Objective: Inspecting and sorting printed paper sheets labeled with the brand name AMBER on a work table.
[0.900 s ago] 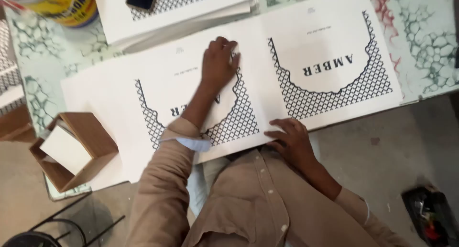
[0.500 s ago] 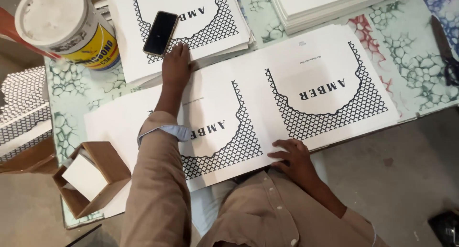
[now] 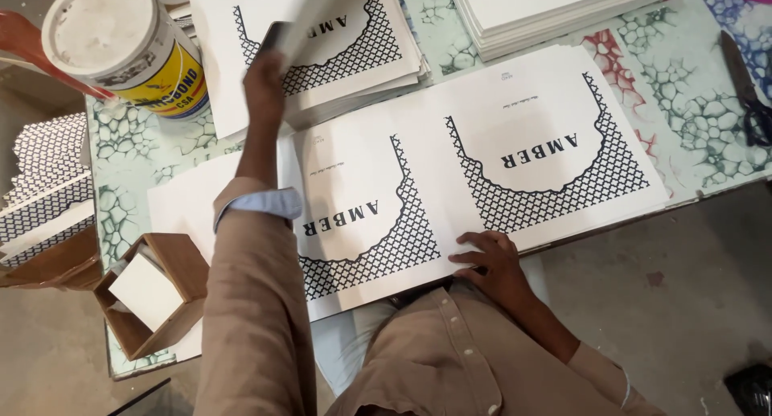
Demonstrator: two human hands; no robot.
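Marbled table [image 3: 145, 154] crowded — left hand [image 3: 264, 78] gripping, lifting blurred sheet [image 3: 318, 18] off stack [image 3: 338, 54]; right hand [image 3: 492, 259] lying flat, fingers spread, pinning printed sheet [image 3: 418, 183]. Risk: sheet creasing or slipping — one-handed lift.

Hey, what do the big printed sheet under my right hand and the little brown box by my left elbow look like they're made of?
The printed sheet looks like matte white paper or thin card: it lies flat, without glare, with black lattice print. The brown box looks like wood or rigid brown board: thick, plain, dull walls; which one I cannot tell. The right hand presses on the sheet's near edge.
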